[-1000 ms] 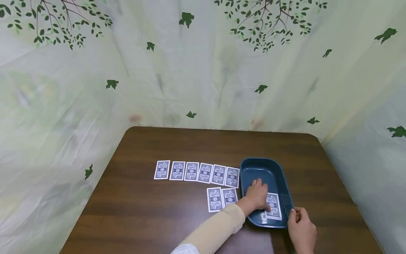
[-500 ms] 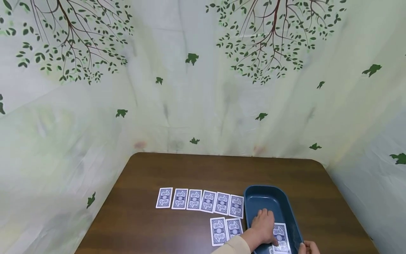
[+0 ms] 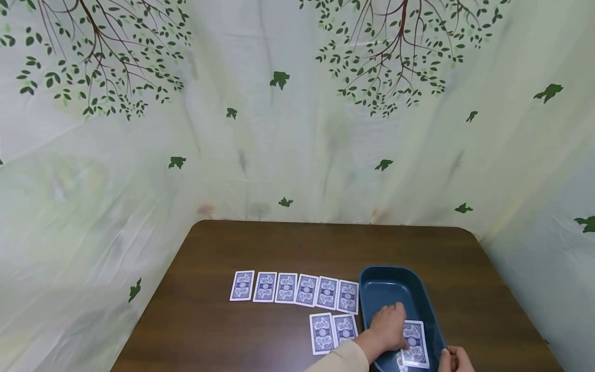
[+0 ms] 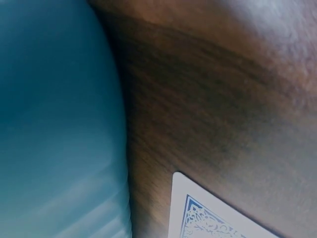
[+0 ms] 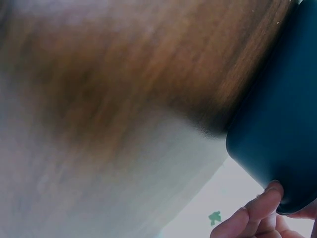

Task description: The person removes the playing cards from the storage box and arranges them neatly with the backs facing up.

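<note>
My left hand [image 3: 388,326] is inside the dark blue tray [image 3: 388,274], its thumb over the left edge of a blue-backed playing card [image 3: 415,343] that it appears to hold just above the tray floor. The other fingers' contact with it is not clear. At the tray's near right corner my right hand [image 3: 455,358] grips the rim; its fingers curl against the corner in the right wrist view. The tray's outer wall [image 4: 59,124] and one playing card's corner [image 4: 213,215] fill much of the left wrist view, where the hand is unseen.
Several face-down playing cards [image 3: 286,288] form a row left of the tray. Two more cards [image 3: 322,333] lie nearer, one partly behind the left forearm. The brown table [image 3: 209,341] meets a leaf-printed curtain [image 3: 279,139] at its far edge.
The head view has tilted up, so everything sits lower in frame. My left hand and the playing card have shifted slightly right within the tray. The right hand stays at the tray's corner.
</note>
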`<control>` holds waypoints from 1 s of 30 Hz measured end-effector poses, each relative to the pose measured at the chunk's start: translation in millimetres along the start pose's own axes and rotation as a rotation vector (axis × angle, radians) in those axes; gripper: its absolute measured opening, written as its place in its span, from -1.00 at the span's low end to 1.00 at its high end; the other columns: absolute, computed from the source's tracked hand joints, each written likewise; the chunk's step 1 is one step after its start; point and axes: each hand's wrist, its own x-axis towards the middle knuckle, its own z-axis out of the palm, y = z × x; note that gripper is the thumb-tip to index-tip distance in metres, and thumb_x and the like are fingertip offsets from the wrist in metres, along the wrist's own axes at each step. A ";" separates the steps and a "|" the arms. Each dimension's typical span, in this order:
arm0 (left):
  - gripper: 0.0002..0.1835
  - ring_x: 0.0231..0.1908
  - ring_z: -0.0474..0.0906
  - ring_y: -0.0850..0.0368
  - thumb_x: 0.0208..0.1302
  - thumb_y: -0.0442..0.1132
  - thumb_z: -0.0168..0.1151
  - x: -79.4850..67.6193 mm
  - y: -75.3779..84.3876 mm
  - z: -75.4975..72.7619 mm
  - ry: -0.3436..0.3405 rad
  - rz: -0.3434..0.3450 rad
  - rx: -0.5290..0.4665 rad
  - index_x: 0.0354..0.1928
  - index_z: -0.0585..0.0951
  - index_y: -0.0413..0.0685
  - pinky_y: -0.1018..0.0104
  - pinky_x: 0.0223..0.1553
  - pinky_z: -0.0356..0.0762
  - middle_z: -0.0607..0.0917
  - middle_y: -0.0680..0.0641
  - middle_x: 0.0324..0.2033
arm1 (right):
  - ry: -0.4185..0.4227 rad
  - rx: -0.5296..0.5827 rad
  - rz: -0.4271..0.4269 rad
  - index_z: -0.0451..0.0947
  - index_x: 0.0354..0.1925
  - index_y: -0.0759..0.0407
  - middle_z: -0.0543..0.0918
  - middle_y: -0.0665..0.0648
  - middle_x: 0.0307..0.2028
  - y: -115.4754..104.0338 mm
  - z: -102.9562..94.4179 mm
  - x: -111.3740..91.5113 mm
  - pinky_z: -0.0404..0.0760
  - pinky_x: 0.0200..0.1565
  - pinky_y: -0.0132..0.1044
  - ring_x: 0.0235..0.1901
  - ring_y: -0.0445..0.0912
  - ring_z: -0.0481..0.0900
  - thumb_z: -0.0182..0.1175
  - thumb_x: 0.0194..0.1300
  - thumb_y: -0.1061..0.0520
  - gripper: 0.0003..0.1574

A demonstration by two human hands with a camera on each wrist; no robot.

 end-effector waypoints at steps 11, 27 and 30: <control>-0.69 -0.41 0.47 0.29 0.17 -0.22 0.38 8.4 1.5 -26.3 -0.007 0.022 -0.284 -0.15 0.45 0.18 0.44 -0.29 0.42 0.61 0.13 -0.41 | -0.116 -0.217 0.169 0.51 -0.25 0.30 0.43 0.00 -0.67 -22.5 -13.3 15.6 0.26 -0.56 -0.23 -0.66 -0.14 0.34 0.00 0.32 0.06 -0.69; -0.77 -0.57 0.38 0.41 0.28 -0.30 0.27 -5.0 -5.4 -28.9 0.085 0.024 -0.463 -0.05 0.61 0.11 0.55 -0.52 0.31 0.54 0.21 -0.58 | -0.103 -0.223 0.130 0.54 -0.25 0.25 0.42 -0.03 -0.68 -16.9 -14.9 3.7 0.25 -0.56 -0.21 -0.67 -0.13 0.34 0.03 0.30 0.08 -0.73; -0.78 -0.58 0.38 0.42 0.28 -0.31 0.27 -8.7 -6.0 -34.6 0.116 0.017 -0.530 -0.05 0.61 0.05 0.56 -0.53 0.32 0.56 0.20 -0.57 | -0.142 -0.248 0.151 0.53 -0.22 0.23 0.40 -0.04 -0.67 -18.1 -17.5 4.5 0.25 -0.55 -0.21 -0.66 -0.12 0.35 0.00 0.33 0.05 -0.71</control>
